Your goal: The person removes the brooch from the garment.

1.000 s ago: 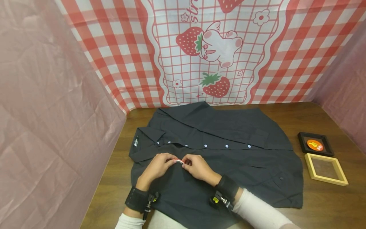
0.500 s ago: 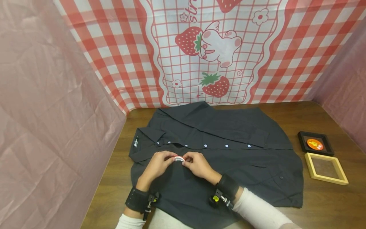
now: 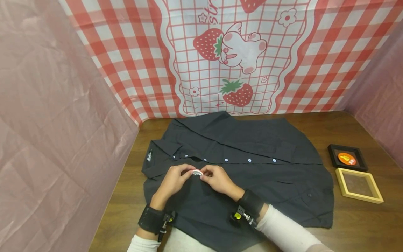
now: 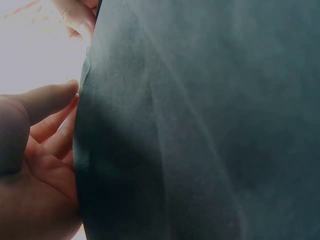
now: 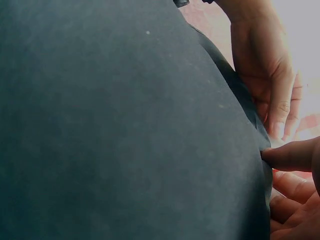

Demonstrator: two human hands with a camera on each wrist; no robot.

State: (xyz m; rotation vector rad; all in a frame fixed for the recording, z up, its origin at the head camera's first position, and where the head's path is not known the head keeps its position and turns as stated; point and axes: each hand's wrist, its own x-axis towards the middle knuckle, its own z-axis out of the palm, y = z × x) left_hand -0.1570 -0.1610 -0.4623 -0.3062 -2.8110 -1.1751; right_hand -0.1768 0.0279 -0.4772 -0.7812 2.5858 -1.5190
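Observation:
A dark grey button-up shirt (image 3: 258, 185) lies spread over the table, collar to the left. Above its near half, my left hand (image 3: 173, 180) pinches the left side of a small round badge (image 3: 197, 172) between thumb and fingers. My right hand (image 3: 218, 180) pinches the opposite side in the same way. The badge's silvery back and white rim face the head camera, with red at its far edge. In both wrist views the shirt cloth (image 4: 190, 125) fills most of the picture and hides the badge; the thumbs show at the cloth's edge.
At the table's right side sits a black square frame (image 3: 332, 154) with an orange round badge (image 3: 347, 159) in it. Just in front of it lies a pale wooden frame (image 3: 362, 199). A red-checked strawberry cloth (image 3: 233, 70) hangs behind the table, pink cloth at both sides.
The badge has tilted between my fingers, so more of its silvery back shows. Both hands have shifted slightly away from the body. The shirt and frames stay put.

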